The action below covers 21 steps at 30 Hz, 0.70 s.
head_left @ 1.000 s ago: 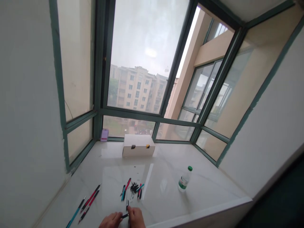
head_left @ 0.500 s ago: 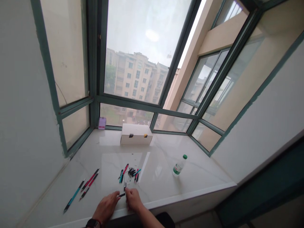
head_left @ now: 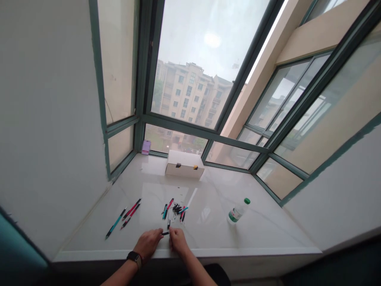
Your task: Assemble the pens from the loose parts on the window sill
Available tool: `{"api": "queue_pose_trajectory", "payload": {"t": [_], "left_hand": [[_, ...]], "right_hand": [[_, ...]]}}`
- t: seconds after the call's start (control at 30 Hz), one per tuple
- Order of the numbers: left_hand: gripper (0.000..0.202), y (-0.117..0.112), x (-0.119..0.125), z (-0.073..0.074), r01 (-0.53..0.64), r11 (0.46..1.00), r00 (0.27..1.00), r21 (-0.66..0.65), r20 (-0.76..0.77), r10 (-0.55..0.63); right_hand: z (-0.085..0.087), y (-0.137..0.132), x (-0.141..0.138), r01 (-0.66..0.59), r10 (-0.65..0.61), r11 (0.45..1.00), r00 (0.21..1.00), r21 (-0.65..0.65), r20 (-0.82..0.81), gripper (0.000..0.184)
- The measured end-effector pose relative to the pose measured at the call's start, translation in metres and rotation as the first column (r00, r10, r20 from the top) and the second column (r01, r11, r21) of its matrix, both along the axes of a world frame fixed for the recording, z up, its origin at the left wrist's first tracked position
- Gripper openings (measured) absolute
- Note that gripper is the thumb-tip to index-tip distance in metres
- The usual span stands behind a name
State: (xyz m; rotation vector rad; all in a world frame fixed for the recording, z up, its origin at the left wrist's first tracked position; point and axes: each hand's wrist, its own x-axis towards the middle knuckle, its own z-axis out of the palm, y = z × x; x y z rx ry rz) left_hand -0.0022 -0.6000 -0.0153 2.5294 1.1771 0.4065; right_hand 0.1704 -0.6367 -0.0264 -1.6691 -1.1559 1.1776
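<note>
Near the front edge of the white sill, my left hand (head_left: 149,243) pinches one end of a short black pen part (head_left: 165,233). My right hand (head_left: 177,240) is closed at the other end of that part; its fingertips are partly hidden. Just above my right hand is a clear-and-black pen piece (head_left: 168,225). Beyond it lies a pile of small black pen parts (head_left: 176,208) mixed with pink and teal barrels. To the left are a long teal pen (head_left: 116,223) and two pink-and-black pens (head_left: 131,213), lying slanted.
A clear bottle with a green cap (head_left: 235,213) stands on the right of the sill (head_left: 268,234). By the window is a white box (head_left: 184,169), with a small purple item (head_left: 146,147) in the left corner. Window frames and walls border the sill.
The camera view has turned, so the whole scene sits farther right and slightly higher. Both hands stay close together at the black pen part.
</note>
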Motion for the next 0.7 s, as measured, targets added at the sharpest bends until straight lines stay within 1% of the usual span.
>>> {"api": "queue_pose_trajectory", "payload": {"t": [0.13,0.23,0.33,0.57,0.7], "left_hand": [[0.036,-0.003,0.000,0.008,0.018,1.000,0.999,0.004,-0.042,-0.018],[0.035,-0.004,-0.001,0.010,0.016,0.999,0.999,0.032,-0.041,-0.015],[0.034,-0.004,-0.001,0.008,0.019,0.999,1.000,0.049,-0.017,-0.019],[0.037,-0.002,0.000,-0.004,-0.013,0.999,1.000,0.044,0.024,0.012],[0.039,-0.001,0.001,-0.007,-0.031,0.998,0.999,0.047,0.023,0.030]], "right_hand": [[0.004,0.000,-0.001,-0.002,0.002,1.000,1.000,0.007,0.012,0.062],[0.006,0.000,-0.001,0.004,-0.004,1.000,1.000,0.016,0.008,0.062],[0.007,0.000,-0.001,-0.013,0.013,1.000,1.000,0.023,0.004,0.063],[-0.001,0.002,-0.003,-0.005,0.006,1.000,0.999,-0.020,0.035,0.065],[-0.003,0.006,-0.007,0.015,-0.015,1.000,1.000,-0.021,0.028,0.064]]}}
